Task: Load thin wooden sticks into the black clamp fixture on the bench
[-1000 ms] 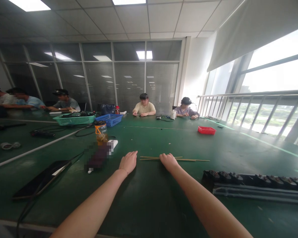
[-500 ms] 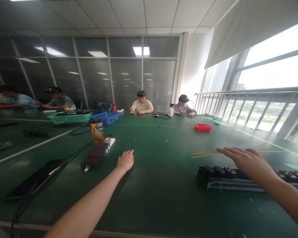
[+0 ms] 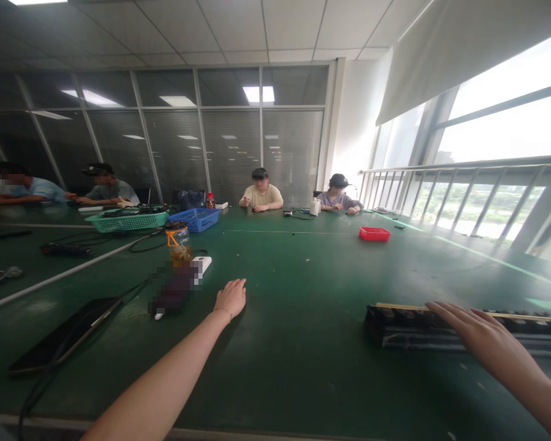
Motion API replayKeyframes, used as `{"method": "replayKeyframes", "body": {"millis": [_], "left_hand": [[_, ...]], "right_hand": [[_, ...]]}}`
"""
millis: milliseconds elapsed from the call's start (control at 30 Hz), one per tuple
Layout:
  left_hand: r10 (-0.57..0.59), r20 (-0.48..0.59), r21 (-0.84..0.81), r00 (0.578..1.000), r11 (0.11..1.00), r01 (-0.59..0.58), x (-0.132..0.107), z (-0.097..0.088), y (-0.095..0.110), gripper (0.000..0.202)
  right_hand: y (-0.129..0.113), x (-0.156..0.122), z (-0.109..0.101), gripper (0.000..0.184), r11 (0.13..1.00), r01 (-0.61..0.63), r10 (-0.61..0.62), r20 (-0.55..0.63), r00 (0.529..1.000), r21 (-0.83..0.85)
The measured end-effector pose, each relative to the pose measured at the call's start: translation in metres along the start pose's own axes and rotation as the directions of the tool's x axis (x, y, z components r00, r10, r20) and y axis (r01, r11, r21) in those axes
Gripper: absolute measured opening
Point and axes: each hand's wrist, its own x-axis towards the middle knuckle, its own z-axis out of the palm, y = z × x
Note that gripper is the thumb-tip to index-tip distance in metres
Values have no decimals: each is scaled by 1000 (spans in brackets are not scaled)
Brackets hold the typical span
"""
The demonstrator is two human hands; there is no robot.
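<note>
My left hand (image 3: 232, 296) rests on the green table (image 3: 298, 343), knuckles up and fingers curled loosely under, holding nothing I can see. My right hand (image 3: 475, 334) lies flat with fingers stretched out over a long black rail of small clips (image 3: 395, 321) at the right. Thin wooden sticks (image 3: 404, 305) lie along the far edge of that rail, just beyond my right fingertips. Whether the fingertips touch them is unclear.
A dark tablet (image 3: 64, 337) with a cable lies at the left front. A jar with an orange band (image 3: 178, 245) and a white block (image 3: 201, 264) stand behind my left hand. Green (image 3: 126, 220), blue (image 3: 195, 218) and red (image 3: 374, 233) baskets sit farther back. Several people sit at the far side.
My right hand swept from the table's middle to the right and came down over the black rail. The wooden sticks went with it and now lie along the rail. My left hand stayed put.
</note>
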Motion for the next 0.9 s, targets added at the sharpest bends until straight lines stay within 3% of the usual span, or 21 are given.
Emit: {"method": "replayKeyframes", "body": {"millis": [133,433,700,900], "left_hand": [[-6,-1,0,1000,1000,6,1,1,-1,41],[1,-5,5,1000,1000,-1,2,4,-2,40],[1,-7,5,1000,1000,0,1,1,-1,40],[1,7,13,1000,1000,-1,2,2,-2,40]], "right_hand": [[-3,-1,-1,54,1000,1,-1,-54,999,15],[-9,-3,-5,53,999,28,-27,-57,998,18],[3,-5,1,52,993,116,-120,-183,976,-33],[-4,-5,3,50,998,63,-67,-171,983,-26]]}}
